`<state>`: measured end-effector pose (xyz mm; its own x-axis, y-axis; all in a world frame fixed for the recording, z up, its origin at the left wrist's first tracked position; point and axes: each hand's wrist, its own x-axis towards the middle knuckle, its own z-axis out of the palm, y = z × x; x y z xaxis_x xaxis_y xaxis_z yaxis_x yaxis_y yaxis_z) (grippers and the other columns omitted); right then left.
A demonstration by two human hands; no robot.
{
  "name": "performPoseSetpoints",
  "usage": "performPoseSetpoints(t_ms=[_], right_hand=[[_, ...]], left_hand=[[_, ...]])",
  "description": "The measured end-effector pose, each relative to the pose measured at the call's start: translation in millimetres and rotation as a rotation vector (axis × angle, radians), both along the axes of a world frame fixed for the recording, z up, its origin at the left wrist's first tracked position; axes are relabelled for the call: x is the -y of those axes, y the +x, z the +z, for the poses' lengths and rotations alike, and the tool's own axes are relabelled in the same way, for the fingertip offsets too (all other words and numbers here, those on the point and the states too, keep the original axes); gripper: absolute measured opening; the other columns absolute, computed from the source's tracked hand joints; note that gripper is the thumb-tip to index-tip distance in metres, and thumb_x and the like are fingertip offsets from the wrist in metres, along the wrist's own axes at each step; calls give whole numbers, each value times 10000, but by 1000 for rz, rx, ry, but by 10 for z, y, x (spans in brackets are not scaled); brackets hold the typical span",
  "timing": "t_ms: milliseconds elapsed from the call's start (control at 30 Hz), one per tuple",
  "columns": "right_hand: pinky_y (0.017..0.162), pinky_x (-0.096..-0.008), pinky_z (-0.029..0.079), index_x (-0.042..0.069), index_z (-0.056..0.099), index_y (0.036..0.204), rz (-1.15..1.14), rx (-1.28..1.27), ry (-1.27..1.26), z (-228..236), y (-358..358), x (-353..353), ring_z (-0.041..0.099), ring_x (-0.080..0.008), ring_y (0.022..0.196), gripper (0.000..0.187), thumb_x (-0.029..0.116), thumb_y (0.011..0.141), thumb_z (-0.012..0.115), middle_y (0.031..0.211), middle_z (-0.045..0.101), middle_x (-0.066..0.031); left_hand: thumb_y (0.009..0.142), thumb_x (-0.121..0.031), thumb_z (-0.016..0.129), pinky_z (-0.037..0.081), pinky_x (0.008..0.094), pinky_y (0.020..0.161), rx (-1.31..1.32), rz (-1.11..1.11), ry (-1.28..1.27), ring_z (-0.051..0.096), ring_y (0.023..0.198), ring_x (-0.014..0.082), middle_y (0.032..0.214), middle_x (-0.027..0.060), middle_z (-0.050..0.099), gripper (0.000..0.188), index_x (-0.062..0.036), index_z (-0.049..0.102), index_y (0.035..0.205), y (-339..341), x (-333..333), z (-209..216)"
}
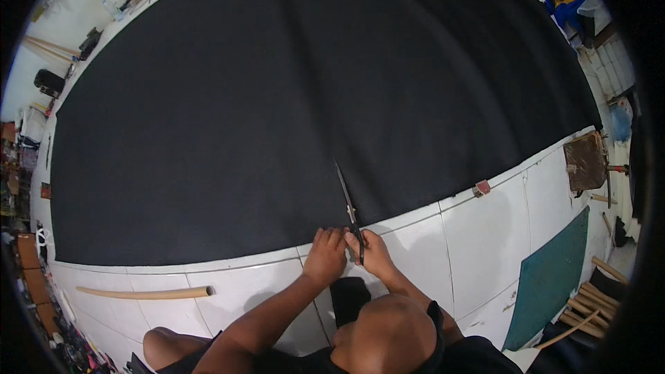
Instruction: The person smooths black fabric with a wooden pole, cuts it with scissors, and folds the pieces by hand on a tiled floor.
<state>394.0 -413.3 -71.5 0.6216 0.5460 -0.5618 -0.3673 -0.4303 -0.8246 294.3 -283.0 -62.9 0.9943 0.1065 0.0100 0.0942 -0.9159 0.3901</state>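
A broad black sheet (194,125) spreads over the white tiled surface (415,256), filling most of the view, with soft folds running down its middle and right side, and its near edge curves along just in front of the person. The right hand (373,253) is closed around the handles of a pair of scissors (350,209), whose slim blades point away from the body and lie along the black sheet from its near edge inward; whether one blade is beneath the material cannot be told. The left hand (327,255) is just beside the right, its fingers bent at the sheet's near edge, though whether they pinch it or only rest there cannot be told. To the left, a long, slightly bowed tan tube (145,294) lies on the white tiles, apart from the sheet. To the right, a small reddish block (481,188) sits at the sheet's edge, and farther along stands a worn brown block (585,161) near the corner. Below that lies a dark green panel (551,277), with several tan rolls (589,308) beside it
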Motion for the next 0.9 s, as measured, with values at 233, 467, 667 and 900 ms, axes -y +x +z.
performPoseSetpoints(t_ms=[233,467,667,900], right_hand=[[456,-266,394,67,524,750,6,-46,-37,95,351,-377,510,-111,488,470,455,964,684,596,535,-18],[437,-285,406,63,511,690,-13,141,-2,35,279,-438,524,-119,467,491,427,956,704,561,532,-23],[445,-292,409,67,522,686,18,198,-11,-98,395,-385,533,-124,474,484,426,963,693,559,534,-20],[454,-286,414,67,550,742,26,-18,-42,204,822,-880,524,-125,472,552,572,930,668,569,519,-11]], left_hand=[[801,-162,642,382,549,1106,-29,-62,31,499,1245,387,1269,230,535,575,82,503,1302,-26,7,49],[823,-145,618,365,546,1135,-75,-38,33,499,1268,386,1297,229,525,552,58,489,1319,-77,-4,7],[813,-160,635,334,551,1156,-119,-53,21,471,1308,390,1329,247,512,609,83,466,1346,-7,39,74],[815,-207,674,296,541,1179,-211,-45,-11,454,1323,410,1374,278,477,760,95,381,1448,33,38,145]])
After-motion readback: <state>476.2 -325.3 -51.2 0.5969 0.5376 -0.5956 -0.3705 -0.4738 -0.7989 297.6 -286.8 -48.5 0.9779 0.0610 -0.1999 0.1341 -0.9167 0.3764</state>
